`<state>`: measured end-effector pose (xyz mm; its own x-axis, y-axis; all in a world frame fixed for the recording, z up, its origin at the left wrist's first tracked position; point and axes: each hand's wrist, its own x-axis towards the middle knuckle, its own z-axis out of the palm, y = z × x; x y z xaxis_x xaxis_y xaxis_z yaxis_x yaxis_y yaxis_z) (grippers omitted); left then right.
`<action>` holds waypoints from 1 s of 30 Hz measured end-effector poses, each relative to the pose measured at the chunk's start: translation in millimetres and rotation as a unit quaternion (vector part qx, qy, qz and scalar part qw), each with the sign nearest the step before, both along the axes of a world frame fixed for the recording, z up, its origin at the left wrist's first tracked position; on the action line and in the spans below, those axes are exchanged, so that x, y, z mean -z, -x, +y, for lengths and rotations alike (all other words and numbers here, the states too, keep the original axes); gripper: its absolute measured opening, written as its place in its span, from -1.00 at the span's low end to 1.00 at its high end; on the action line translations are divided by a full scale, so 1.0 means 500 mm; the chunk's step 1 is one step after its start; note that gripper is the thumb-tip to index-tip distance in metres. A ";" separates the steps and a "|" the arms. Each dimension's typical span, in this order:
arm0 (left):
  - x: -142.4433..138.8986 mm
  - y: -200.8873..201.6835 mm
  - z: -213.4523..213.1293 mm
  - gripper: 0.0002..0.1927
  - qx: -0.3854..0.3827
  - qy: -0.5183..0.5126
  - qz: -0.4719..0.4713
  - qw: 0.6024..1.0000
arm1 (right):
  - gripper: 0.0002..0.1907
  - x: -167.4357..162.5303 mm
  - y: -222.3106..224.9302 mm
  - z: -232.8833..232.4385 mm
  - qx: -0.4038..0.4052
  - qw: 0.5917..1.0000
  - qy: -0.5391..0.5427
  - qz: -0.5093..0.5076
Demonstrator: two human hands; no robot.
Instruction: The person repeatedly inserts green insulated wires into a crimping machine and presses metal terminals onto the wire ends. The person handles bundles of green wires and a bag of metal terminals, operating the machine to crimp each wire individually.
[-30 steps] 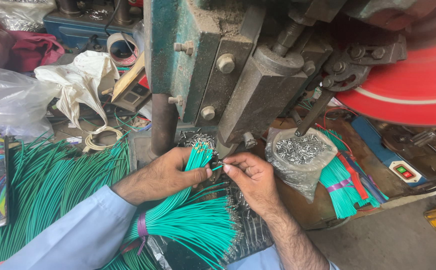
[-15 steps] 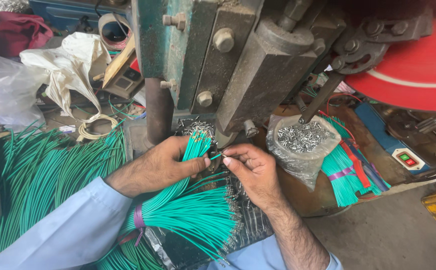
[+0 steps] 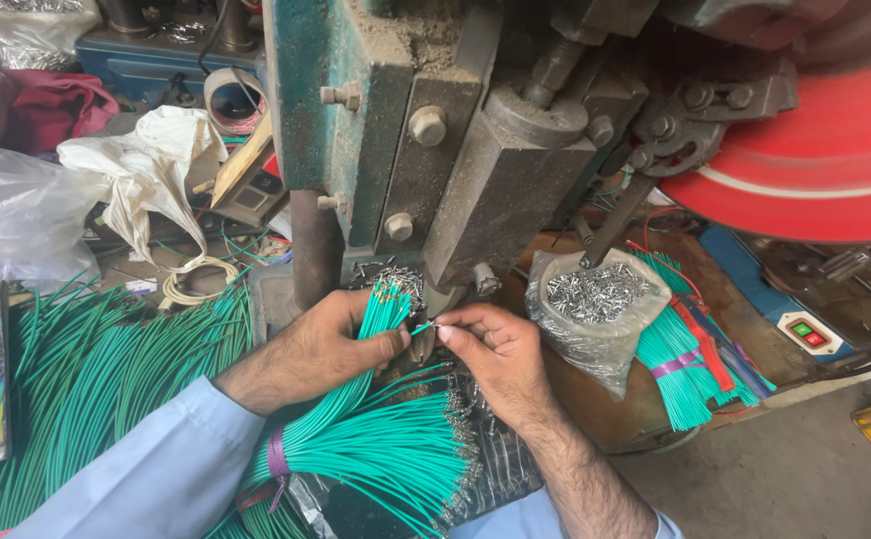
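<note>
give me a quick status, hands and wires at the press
Left hand grips a bunch of green wires, tips up. Right hand pinches a single wire beside the press. Bag of metal terminals right of it.

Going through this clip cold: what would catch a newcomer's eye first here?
Probably the red flywheel at upper right on the grimy green press. Below it, the left hand grips a bundle of green wires, while the right hand pinches a single wire beside a bag of metal terminals.
</note>
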<state>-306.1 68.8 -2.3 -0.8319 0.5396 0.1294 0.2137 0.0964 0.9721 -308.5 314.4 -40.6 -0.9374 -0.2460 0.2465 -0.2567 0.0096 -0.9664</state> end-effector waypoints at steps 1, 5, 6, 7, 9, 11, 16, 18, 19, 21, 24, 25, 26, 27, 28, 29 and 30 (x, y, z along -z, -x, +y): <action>-0.002 -0.001 0.002 -0.82 0.000 -0.007 -0.004 1.000 | -0.83 0.000 0.001 0.001 0.000 1.000 0.003 0.003; -0.010 -0.003 0.006 -0.85 -0.029 -0.005 -0.023 0.999 | -0.84 0.003 0.007 0.001 -0.009 1.000 0.012 0.012; -0.011 -0.002 0.008 -0.84 -0.044 0.014 -0.039 0.998 | -0.83 0.005 0.008 0.002 -0.012 1.000 0.014 0.013; -0.011 0.000 0.009 -0.82 -0.059 0.033 -0.055 0.996 | -0.84 0.006 0.010 0.004 -0.013 1.000 0.012 0.011; -0.009 0.004 0.011 -0.83 -0.055 0.031 -0.052 0.997 | -0.85 0.007 0.015 0.007 -0.013 1.000 0.007 0.008; -0.005 0.006 0.010 -0.88 -0.019 -0.010 -0.015 1.000 | -0.85 0.009 0.020 0.008 -0.011 1.000 0.007 0.008; 0.004 0.013 0.010 -0.89 -0.045 0.006 -0.041 0.998 | -0.86 0.008 0.024 0.009 -0.004 1.000 -0.009 0.007; 0.005 0.013 0.009 -0.89 -0.041 0.007 -0.034 0.999 | -0.86 0.006 0.024 0.008 -0.003 1.000 -0.013 0.009; 0.005 0.013 0.009 -0.89 -0.039 0.011 -0.026 0.999 | -0.86 0.004 0.025 0.007 -0.002 1.000 -0.014 0.009; 0.004 0.013 0.008 -0.89 -0.037 0.016 -0.022 0.999 | -0.86 0.001 0.026 0.007 0.001 1.000 -0.017 0.009; 0.002 0.013 0.008 -0.89 -0.033 0.018 -0.024 0.999 | -0.85 -0.003 0.027 0.010 0.005 0.999 -0.034 0.000; 0.002 0.014 0.008 -0.89 -0.030 0.018 -0.019 0.999 | -0.86 -0.003 0.027 0.011 0.004 0.999 -0.033 0.002; 0.003 0.014 0.008 -0.89 -0.028 0.019 -0.014 0.999 | -0.86 -0.003 0.028 0.012 0.004 0.999 -0.032 0.005; 0.003 0.015 0.008 -0.89 -0.027 0.017 -0.015 0.999 | -0.87 -0.002 0.029 0.012 0.003 0.999 -0.031 0.007; 0.004 0.015 0.008 -0.89 -0.026 0.015 -0.017 0.999 | -0.87 0.000 0.030 0.013 0.001 1.000 -0.027 0.012; 0.006 0.014 0.005 -0.89 -0.025 0.014 -0.019 0.999 | -0.87 0.002 0.030 0.011 0.000 1.000 -0.024 0.016; 0.007 0.013 0.005 -0.90 -0.024 0.005 -0.020 0.999 | -0.87 0.004 0.029 0.011 -0.001 1.000 -0.021 0.020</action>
